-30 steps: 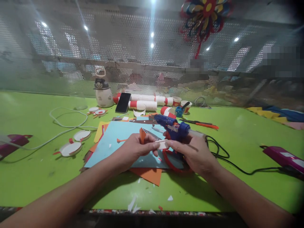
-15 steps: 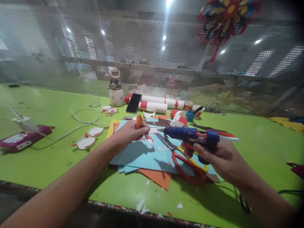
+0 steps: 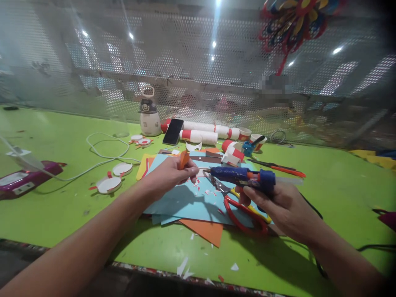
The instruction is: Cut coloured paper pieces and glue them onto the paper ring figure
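Observation:
My right hand (image 3: 278, 202) is wrapped round a blue hot glue gun (image 3: 230, 175), a clear glue stick (image 3: 289, 180) jutting from its back. The gun's nozzle points left, close to the fingertips of my left hand (image 3: 176, 170). Those fingers are closed on a small orange paper piece (image 3: 184, 159) that sticks up above them. A white strip (image 3: 202, 168) shows by the fingertips and nozzle; whether they touch I cannot tell. Below lie scissors with red and yellow handles (image 3: 230, 212), on light blue paper sheets (image 3: 179, 202) strewn with small red and white scraps.
Stacked paper cups (image 3: 199, 137), a phone (image 3: 173, 131) and a bottle (image 3: 150, 119) stand at the back. White paper discs (image 3: 108, 185) lie left, near a purple power strip (image 3: 31, 179) with a white cable (image 3: 105, 163). Another pair of scissors (image 3: 284, 168) lies to the right.
My right hand has brought the glue gun a little left, and the nozzle is now nearer my left fingertips. My left hand has shifted slightly right. The view has moved slightly.

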The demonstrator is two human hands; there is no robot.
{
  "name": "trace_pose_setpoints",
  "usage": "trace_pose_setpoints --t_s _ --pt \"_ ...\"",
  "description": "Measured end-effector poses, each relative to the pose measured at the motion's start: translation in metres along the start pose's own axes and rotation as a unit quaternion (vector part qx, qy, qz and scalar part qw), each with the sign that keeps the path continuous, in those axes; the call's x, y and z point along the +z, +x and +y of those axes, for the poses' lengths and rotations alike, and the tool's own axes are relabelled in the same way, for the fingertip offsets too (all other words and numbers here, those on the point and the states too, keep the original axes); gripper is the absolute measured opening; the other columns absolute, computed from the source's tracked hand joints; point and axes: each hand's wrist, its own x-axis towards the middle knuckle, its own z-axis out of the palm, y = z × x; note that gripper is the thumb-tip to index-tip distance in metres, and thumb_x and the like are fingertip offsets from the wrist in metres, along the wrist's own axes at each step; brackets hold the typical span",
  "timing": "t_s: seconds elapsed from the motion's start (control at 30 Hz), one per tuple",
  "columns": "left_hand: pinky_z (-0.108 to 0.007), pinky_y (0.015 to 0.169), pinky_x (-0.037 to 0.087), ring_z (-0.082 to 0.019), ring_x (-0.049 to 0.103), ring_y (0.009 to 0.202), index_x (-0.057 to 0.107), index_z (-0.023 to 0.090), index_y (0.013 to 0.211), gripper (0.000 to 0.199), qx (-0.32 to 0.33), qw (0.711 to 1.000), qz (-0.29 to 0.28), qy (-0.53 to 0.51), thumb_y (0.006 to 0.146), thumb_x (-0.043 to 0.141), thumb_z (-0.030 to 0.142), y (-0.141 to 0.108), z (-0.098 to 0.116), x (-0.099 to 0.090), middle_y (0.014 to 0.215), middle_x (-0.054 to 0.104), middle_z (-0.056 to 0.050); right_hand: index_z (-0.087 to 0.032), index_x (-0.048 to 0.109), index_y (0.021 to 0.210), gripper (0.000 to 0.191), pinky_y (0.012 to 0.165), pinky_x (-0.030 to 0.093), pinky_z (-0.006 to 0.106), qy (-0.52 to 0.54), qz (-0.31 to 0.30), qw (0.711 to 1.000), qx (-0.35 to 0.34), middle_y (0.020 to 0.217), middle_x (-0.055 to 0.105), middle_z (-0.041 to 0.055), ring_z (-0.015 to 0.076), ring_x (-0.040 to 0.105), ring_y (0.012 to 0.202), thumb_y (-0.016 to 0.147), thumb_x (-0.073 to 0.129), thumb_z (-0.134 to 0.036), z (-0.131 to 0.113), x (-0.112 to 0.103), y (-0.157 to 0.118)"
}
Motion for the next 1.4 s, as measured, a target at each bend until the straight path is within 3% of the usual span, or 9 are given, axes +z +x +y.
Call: trace_pose_setpoints --t_s 0.27,0.63,0.83,1.03,1.4 --pt "-0.025 0.052 0.026 -0.009 0.037 0.054 0.058 0.015 0.072 0.02 0.0 1.0 0.003 0.006 0.081 0.06 0.034 0.0 0.0 0.001 0.065 0.059 0.0 -0.018 0.062 0.068 0.041 0.052 0.046 0.028 -0.022 0.002 1.0 0.015 0.064 0.066 0.0042 0.017 0.06 0.059 0.091 0.045 -0.048 0.001 0.001 -0.001" --pt "-0.026 0.053 0.026 -0.009 0.037 0.054 0.057 0.015 0.071 0.02 0.001 1.0 0.006 0.008 0.08 0.06 0.032 -0.001 0.002 -0.001 0.065 0.058 0.0 -0.019 0.058 0.061 0.041 0.055 0.043 0.026 0.002 -0.001 1.0 0.013 0.06 0.061 0.0008 0.0134 0.054 0.056 0.091 0.048 -0.046 -0.005 -0.001 -0.001" --pt "-0.026 0.054 0.027 -0.009 0.037 0.055 0.058 0.015 0.071 0.02 0.003 1.0 0.002 0.006 0.079 0.061 0.033 -0.001 0.001 0.0 0.064 0.058 0.001 -0.019 0.059 0.064 0.042 0.047 0.04 0.025 0.015 0.007 0.999 0.042 0.056 0.058 0.0 0.0124 0.049 0.05 0.09 0.047 -0.049 -0.003 0.0 -0.003" --pt "-0.026 0.054 0.027 -0.01 0.038 0.055 0.059 0.016 0.072 0.021 0.004 1.0 -0.005 0.009 0.08 0.061 0.036 -0.002 -0.001 0.001 0.064 0.058 0.002 -0.019 0.06 0.066 0.041 0.05 0.043 0.025 0.043 0.016 0.997 0.055 0.061 0.063 0.002 0.0148 0.055 0.057 0.09 0.048 -0.05 -0.003 0.001 -0.004" --pt "-0.026 0.053 0.025 -0.009 0.036 0.054 0.058 0.015 0.07 0.022 0.006 1.0 0.006 0.002 0.079 0.062 0.035 -0.002 0.0 0.0 0.064 0.058 0.001 -0.021 0.059 0.059 0.043 0.053 0.043 0.026 0.031 0.01 0.999 0.04 0.056 0.057 -0.0001 0.0139 0.052 0.053 0.09 0.048 -0.048 -0.009 0.001 -0.003"
